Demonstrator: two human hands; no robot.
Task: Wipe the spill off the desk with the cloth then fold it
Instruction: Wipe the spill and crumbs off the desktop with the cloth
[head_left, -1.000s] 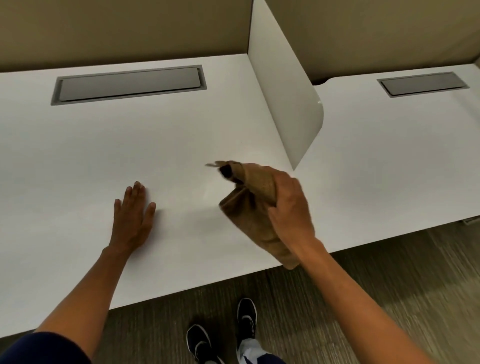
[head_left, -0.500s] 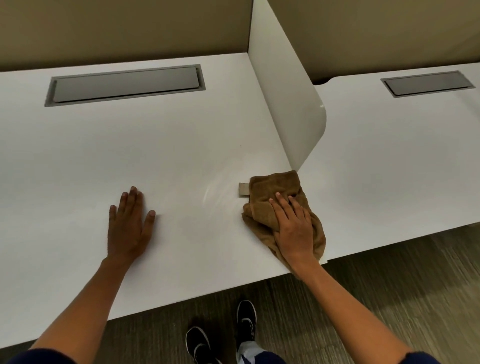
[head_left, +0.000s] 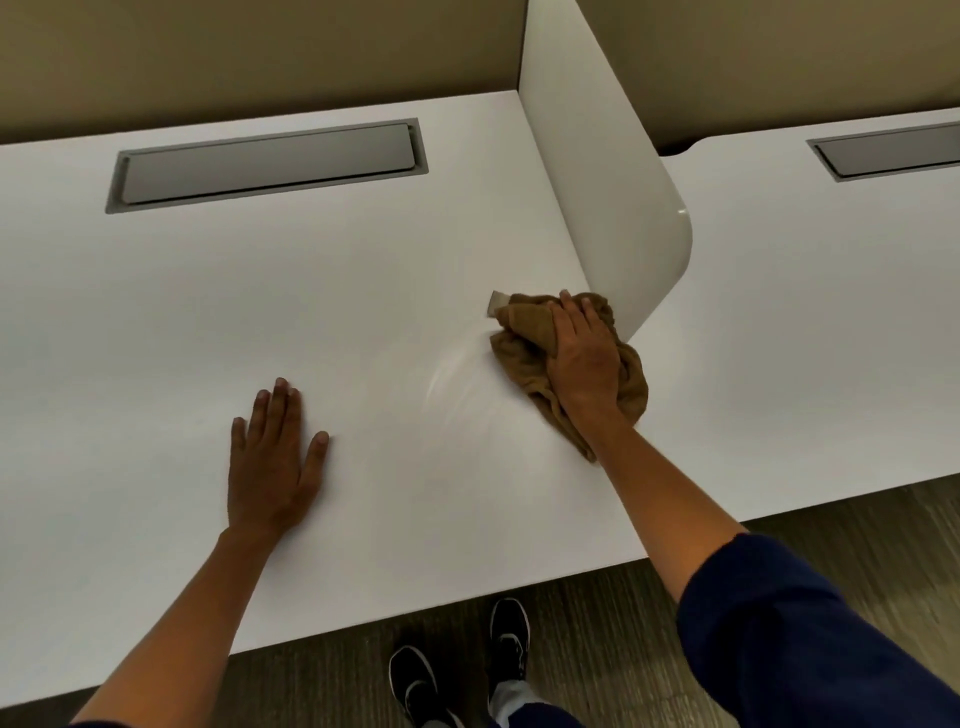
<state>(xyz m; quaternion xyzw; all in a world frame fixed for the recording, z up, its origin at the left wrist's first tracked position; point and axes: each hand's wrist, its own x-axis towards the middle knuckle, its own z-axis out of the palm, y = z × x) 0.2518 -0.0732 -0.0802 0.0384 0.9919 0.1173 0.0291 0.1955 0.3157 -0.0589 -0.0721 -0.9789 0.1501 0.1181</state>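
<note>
Your right hand (head_left: 584, 358) lies on top of the crumpled brown cloth (head_left: 530, 358), palm down, fingers reaching forward over the bunched fabric and bending only slightly with its folds; the grip is released, a flat press and not a clench. The cloth sits on the white worktop (head_left: 156, 322) at its right side, touching or all but touching the foot of the white divider panel (head_left: 597, 171) that stands upright between this desk and the neighbouring desk (head_left: 831, 322). A small pale label (head_left: 500, 302) sticks out of the cloth at its far left corner. The near tail of the cloth runs back along your wrist towards the front edge of the worktop.

Just left of the cloth, faint curved wet streaks (head_left: 457, 379) shine on the worktop surface.

Your left hand (head_left: 272, 457) rests flat on the worktop, well apart from the cloth, fingers straight and close together, thumb spread out to the side; it grasps nothing.

At the back of the worktop a long grey cable hatch (head_left: 270, 166) is set flush in the surface, and a second grey hatch (head_left: 893, 150) shows on the neighbouring desk. Below the front edge, your black shoes (head_left: 457, 670) stand on the striped floor (head_left: 831, 530).
</note>
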